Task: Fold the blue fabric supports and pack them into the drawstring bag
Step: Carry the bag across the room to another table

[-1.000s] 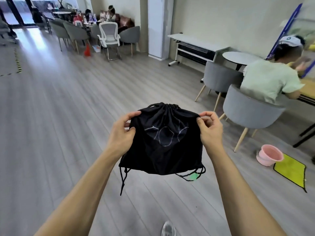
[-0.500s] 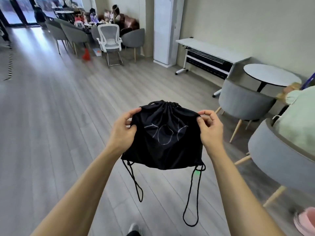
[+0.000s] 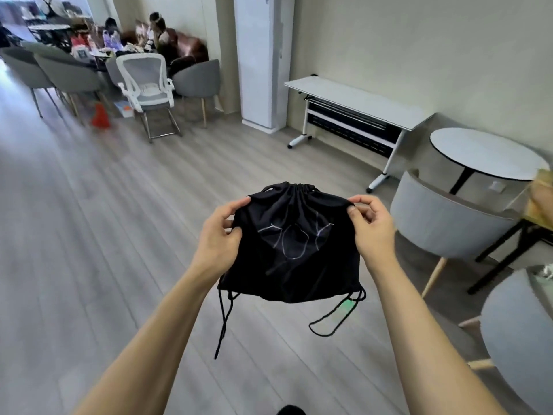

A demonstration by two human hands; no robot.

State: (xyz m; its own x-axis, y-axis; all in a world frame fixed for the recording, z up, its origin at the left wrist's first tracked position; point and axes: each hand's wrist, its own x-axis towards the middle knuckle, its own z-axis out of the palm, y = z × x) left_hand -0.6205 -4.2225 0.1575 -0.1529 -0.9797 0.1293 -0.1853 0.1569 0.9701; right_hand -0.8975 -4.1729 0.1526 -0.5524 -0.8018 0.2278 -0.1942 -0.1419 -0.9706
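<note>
Both bare forearms reach forward from the lower edge of the view, above a grey plank floor (image 3: pixel 89 250). Between them a black drawstring bag (image 3: pixel 294 250) hangs in the air, carried by nothing but the hands. The left hand (image 3: pixel 218 238) is clamped on the bag's upper left edge, thumb in front of the cloth and fingers curled behind it. The right hand (image 3: pixel 371 226) pinches the upper right edge between thumb and forefinger, its other fingers bent loosely. The bag's mouth is gathered tight at the top, facing away from the person, and a pale outline drawing shows on its front. It looks filled, though what is inside cannot be seen. Black cords (image 3: pixel 223 322) dangle from both lower corners: a straight length on the left, a loop on the right with a blurred green patch by it.

To the right stand grey upholstered chairs (image 3: pixel 443 223) on light wooden legs, next to a round white table (image 3: pixel 484 154). Further back a white folding table on castors (image 3: pixel 356 100) sits along the wall, beside a tall white unit (image 3: pixel 263 58). At the far left more grey chairs, a white mesh chair (image 3: pixel 146 85) and a red cone (image 3: pixel 100 116) surround a cluttered table where seated people are blurred.
</note>
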